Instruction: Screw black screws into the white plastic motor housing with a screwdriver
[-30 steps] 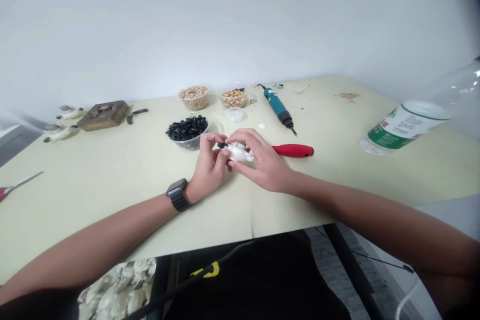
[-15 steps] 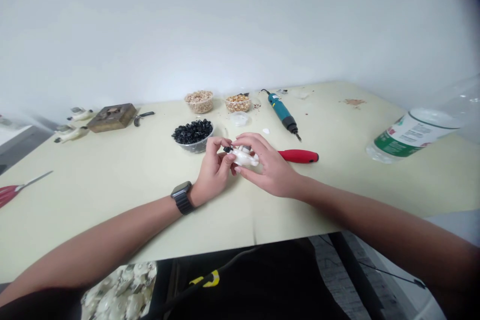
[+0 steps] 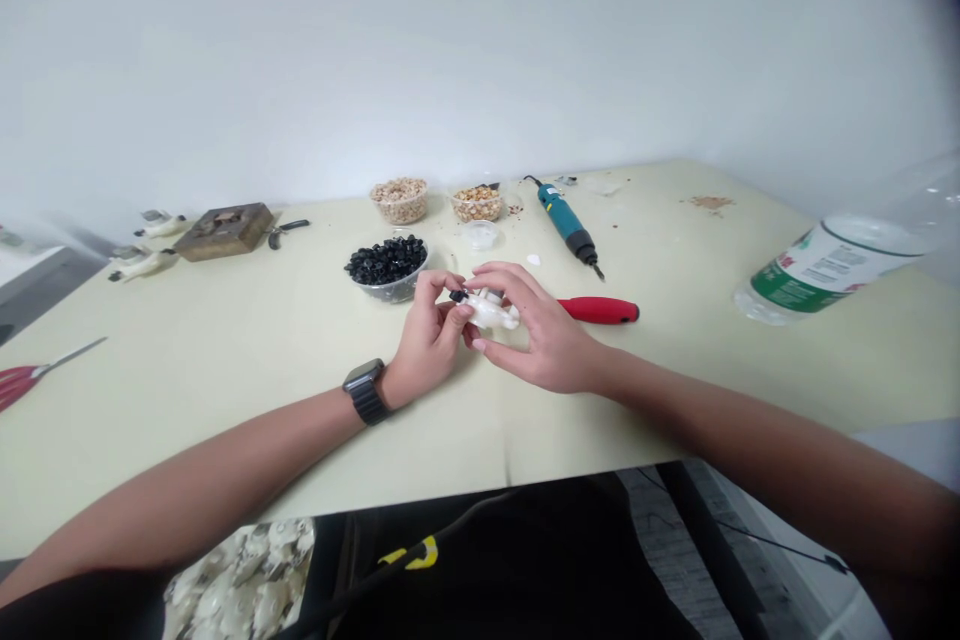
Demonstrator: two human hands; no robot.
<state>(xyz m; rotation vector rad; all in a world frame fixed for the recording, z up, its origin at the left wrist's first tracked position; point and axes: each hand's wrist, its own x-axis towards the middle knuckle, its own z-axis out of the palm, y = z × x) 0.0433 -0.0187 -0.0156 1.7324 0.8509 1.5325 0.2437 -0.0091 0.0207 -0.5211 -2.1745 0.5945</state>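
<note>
White plastic part point(image 3: 489, 312) sits just above the table, held between my hands at my fingertips. My left hand point(image 3: 426, 342) is curled in tight, with its thumb and forefinger closed on the near end of the part, beside a small black piece point(image 3: 457, 296) at that end. My right hand point(image 3: 541, 335) comes in from the other side, fingers arched over the part and only slightly spread, with the thumb under it and the fingertips on it. How firmly each finger presses, I cannot tell.

Just past my left fingertips, a clear tub of black pieces point(image 3: 386, 265) stands almost within reach. Beyond my fingers are two tubs of tan granules point(image 3: 398, 201), a small clear cup point(image 3: 480, 235) and a blue electric screwdriver point(image 3: 566, 229). A red tool handle point(image 3: 600, 310) lies on the table point(image 3: 225, 450) just beside my right fingers. Well to the right of them lies a plastic bottle with a green label point(image 3: 825, 270). Far left of my hands are a wooden block point(image 3: 223, 231), small pliers point(image 3: 285, 232) and red-handled scissors point(image 3: 22, 385). A black watch point(image 3: 365, 392) circles my left wrist.
</note>
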